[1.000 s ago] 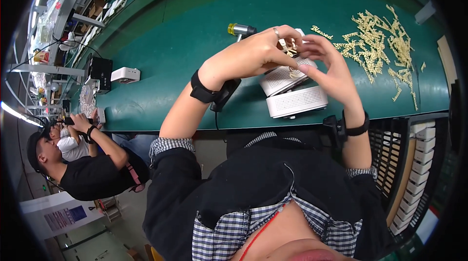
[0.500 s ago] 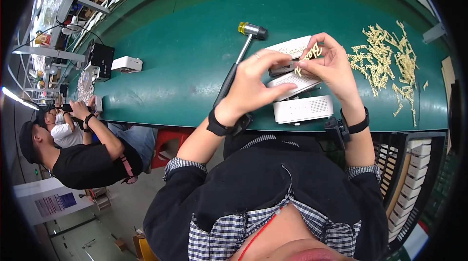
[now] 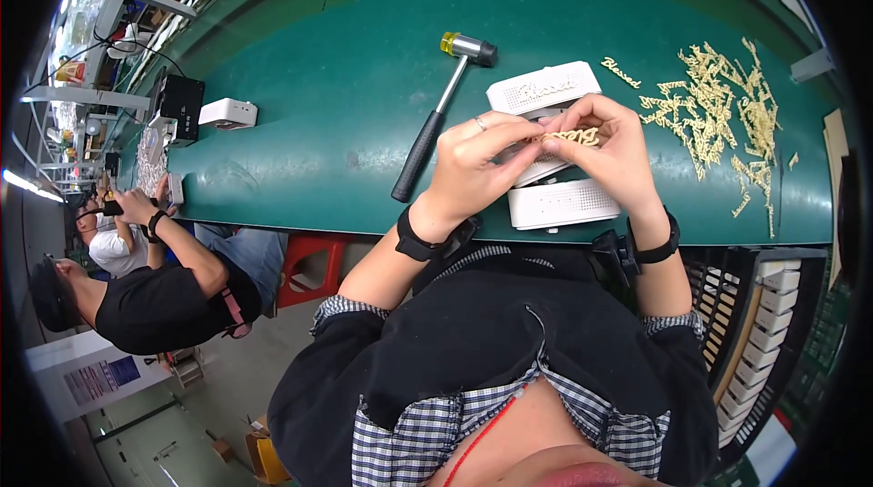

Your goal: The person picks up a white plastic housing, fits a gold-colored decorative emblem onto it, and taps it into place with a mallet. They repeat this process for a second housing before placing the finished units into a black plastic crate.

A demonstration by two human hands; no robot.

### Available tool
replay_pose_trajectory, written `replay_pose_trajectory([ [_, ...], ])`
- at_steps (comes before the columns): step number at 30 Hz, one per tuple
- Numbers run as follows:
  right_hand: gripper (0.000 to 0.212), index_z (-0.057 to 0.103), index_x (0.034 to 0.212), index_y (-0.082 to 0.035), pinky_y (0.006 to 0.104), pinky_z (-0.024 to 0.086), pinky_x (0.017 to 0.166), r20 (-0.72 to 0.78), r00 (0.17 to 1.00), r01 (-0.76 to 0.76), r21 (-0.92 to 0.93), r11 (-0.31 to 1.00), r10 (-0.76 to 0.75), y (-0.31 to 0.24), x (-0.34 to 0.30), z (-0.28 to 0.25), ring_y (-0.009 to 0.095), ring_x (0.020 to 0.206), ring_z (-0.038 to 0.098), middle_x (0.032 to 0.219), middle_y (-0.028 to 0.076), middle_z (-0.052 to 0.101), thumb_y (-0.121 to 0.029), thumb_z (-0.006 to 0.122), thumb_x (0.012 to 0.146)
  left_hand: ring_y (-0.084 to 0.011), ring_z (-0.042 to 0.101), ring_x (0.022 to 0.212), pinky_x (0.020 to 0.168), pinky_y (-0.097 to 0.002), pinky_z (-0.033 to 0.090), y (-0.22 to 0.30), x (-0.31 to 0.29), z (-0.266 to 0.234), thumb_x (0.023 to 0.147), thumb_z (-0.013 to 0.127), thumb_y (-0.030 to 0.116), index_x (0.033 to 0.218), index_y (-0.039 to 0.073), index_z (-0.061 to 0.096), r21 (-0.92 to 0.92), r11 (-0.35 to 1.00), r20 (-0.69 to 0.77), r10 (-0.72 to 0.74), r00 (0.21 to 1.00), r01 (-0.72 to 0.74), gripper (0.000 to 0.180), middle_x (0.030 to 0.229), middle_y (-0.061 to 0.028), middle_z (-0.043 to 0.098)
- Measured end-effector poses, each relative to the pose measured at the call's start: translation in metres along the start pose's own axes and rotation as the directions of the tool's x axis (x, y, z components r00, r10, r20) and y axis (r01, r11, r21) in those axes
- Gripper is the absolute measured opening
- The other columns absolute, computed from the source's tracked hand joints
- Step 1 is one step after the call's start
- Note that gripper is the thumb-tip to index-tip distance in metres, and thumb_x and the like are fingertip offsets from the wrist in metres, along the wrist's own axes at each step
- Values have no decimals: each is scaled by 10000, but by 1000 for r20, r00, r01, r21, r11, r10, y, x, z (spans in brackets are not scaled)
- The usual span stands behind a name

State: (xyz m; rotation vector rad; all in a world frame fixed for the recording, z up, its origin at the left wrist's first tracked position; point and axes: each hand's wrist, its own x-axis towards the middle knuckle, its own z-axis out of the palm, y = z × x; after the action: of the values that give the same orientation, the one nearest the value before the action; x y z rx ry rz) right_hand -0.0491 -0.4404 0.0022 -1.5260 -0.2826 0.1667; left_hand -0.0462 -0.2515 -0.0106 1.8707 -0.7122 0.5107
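Between both hands is a small cream-coloured cut-out lettering piece point(image 3: 576, 136). My left hand point(image 3: 468, 164) pinches its left end between thumb and fingers, while my right hand point(image 3: 618, 146) grips its right side. Directly under the hands is a white perforated box point(image 3: 539, 172), mostly covered by them. Beyond it lies another white box point(image 3: 509, 98) with a similar lettering piece point(image 3: 548, 90) on its perforated face. A third white box point(image 3: 564, 205) sits closest to me, at the table edge. One loose lettering piece point(image 3: 621, 74) rests on the green table right of the far box.
A mallet point(image 3: 427, 137) with a black grip and a yellow-and-black head lies left of my hands. A heap of lettering pieces point(image 3: 705, 105) spreads at the right. Crates of white boxes point(image 3: 768, 328) stand below the table's right side. Another person point(image 3: 164, 301) works at the left.
My hands have come closer together and nearer to me, and the lettering piece now lies more level between them. The far box and the loose piece beside it have come into sight.
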Motion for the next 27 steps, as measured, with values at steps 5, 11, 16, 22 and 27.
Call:
replay_pose_trajectory([
  [5, 161, 626, 871, 4, 259, 544, 756, 23, 979, 199, -283, 938, -201, -1, -3, -6, 155, 923, 633, 954, 78, 672, 31, 728, 749, -191, 661, 796, 710, -291, 528, 2, -7, -5, 682, 787, 37, 863, 40, 729, 16, 996, 92, -91, 992, 90, 189, 798, -76, 697],
  [11, 109, 707, 799, -26, 272, 539, 688, 60, 946, 308, -478, 823, -319, 14, -2, -21, 160, 959, 605, 946, 41, 672, 18, 740, 705, -190, 621, 828, 762, -298, 489, 1, -14, -6, 706, 750, 31, 854, 42, 736, 17, 994, 77, -110, 991, 109, 148, 879, -66, 682],
  [16, 125, 727, 811, -31, 282, 515, 649, 170, 921, 385, -531, 755, -350, 15, 3, -25, 181, 917, 603, 911, 45, 667, 18, 743, 697, -188, 624, 855, 786, -300, 483, -11, -27, -7, 712, 742, 27, 853, 42, 738, -10, 979, 63, -204, 977, 205, 142, 928, -63, 673],
  [22, 152, 731, 827, -38, 289, 492, 631, 263, 873, 481, -601, 638, -410, 10, 9, -22, 198, 859, 605, 874, 53, 657, 19, 750, 687, -202, 610, 860, 747, -312, 487, -14, -28, -3, 704, 750, 36, 825, 58, 734, -74, 962, 32, -263, 964, 264, 124, 897, -57, 677],
  [27, 158, 730, 828, -38, 291, 486, 626, 282, 846, 527, -574, 627, -452, 13, 10, -16, 195, 815, 608, 855, 51, 647, 23, 753, 684, -203, 619, 844, 744, -312, 485, -14, -29, -5, 705, 752, 39, 808, 50, 722, -112, 956, 15, -270, 963, 270, 107, 882, -76, 676],
])
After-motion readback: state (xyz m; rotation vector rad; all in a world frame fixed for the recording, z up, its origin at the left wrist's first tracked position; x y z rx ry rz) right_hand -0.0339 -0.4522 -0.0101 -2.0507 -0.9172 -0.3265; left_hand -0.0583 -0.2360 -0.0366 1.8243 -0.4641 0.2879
